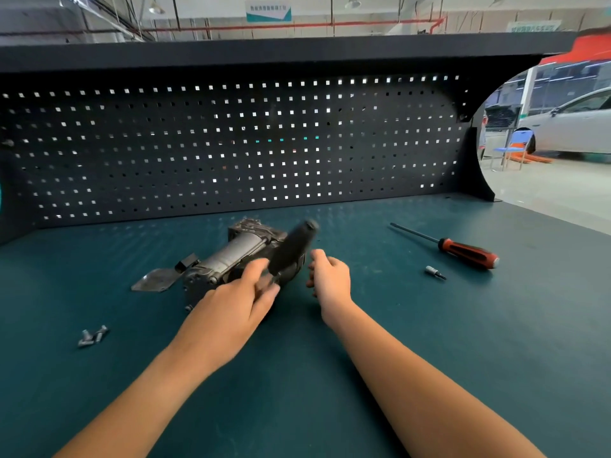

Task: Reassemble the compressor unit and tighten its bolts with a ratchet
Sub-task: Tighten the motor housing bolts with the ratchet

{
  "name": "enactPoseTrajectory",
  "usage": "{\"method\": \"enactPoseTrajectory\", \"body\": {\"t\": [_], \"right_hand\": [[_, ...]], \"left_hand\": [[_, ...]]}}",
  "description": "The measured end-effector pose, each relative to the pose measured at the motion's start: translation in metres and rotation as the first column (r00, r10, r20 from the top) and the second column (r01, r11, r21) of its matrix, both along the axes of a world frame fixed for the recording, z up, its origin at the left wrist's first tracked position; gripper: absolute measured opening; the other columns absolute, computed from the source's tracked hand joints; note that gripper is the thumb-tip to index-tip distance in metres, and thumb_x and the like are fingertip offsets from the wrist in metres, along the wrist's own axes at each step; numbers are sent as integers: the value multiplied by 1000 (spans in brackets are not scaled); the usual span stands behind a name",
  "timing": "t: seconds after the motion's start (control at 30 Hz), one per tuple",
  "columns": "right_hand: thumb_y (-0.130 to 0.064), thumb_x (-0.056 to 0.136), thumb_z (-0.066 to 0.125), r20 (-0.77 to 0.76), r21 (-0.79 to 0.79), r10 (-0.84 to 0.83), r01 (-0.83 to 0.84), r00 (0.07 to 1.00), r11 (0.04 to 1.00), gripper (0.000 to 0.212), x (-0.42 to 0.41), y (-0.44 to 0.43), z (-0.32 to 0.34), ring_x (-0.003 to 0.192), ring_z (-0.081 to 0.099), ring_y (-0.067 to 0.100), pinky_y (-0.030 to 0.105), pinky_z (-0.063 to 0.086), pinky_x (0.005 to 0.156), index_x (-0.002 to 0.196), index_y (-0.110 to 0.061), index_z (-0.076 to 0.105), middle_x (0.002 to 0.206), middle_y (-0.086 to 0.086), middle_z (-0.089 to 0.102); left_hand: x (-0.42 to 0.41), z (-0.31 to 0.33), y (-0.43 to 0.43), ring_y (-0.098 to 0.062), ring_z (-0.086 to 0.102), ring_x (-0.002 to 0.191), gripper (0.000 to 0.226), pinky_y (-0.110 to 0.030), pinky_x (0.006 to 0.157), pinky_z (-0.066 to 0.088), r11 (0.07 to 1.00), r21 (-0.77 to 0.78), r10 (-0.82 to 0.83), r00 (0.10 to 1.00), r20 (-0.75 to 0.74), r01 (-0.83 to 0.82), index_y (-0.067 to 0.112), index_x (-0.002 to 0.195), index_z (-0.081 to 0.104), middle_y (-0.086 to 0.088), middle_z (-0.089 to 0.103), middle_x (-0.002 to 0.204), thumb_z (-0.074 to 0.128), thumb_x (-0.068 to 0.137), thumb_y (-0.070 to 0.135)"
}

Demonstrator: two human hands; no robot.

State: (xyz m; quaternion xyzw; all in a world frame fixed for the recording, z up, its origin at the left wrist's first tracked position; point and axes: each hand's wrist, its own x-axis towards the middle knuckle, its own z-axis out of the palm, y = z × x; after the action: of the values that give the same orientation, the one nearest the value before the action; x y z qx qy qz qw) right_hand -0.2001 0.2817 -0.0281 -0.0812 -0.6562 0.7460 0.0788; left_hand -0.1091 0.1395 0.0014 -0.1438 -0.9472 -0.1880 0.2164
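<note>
The grey metal compressor unit lies on its side on the teal bench mat, just below the middle of the head view. A black ratchet handle, blurred, rises up and to the right from the unit's near end. My left hand is over that end, and its fingers curl round the handle's lower part. My right hand hovers just right of the handle with its fingers loosely curled, holding nothing. A few loose bolts lie on the mat at the left.
A red-and-black screwdriver lies at the right, with a small bit socket in front of it. A flat metal bracket sticks out from the compressor's left end. A dark pegboard walls off the back of the bench.
</note>
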Motion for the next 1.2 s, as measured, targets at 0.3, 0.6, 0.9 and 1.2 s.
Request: {"method": "enactPoseTrajectory", "body": {"t": [0.3,0.6,0.9,1.2], "right_hand": [[-23,87,60,-23,353,190,-170,981,920,30,-12,-15,14,64,50,19,32,40,58,61,-11,51,66,7,53],[-23,89,53,1,295,198,-189,980,937,36,-8,-17,17,54,28,17,28,23,49,58,-14,35,58,3,34],[-36,85,63,-27,456,197,-163,980,875,36,-6,-17,19,68,53,19,25,45,64,59,-20,43,74,2,55],[-22,91,47,5,479,177,-158,984,863,41,-5,-25,20,49,31,16,26,25,47,55,-12,31,54,1,35]], "left_hand": [[1,2,3,-23,64,88,28,-36,73,48,972,-235,15,999,-30,-21,33,116,31,11,60,95,27,93,49],[-9,6,5,-8,39,32,34,-19,34,34,653,745,-53,973,226,-138,10,85,40,1,40,48,32,97,41],[3,2,2,-27,64,78,25,-33,61,38,975,-217,33,998,-61,-46,30,109,26,8,61,75,28,93,49],[-1,9,8,-17,47,33,28,-22,36,39,648,735,-65,948,311,-197,17,95,43,2,51,47,33,97,43]]}}
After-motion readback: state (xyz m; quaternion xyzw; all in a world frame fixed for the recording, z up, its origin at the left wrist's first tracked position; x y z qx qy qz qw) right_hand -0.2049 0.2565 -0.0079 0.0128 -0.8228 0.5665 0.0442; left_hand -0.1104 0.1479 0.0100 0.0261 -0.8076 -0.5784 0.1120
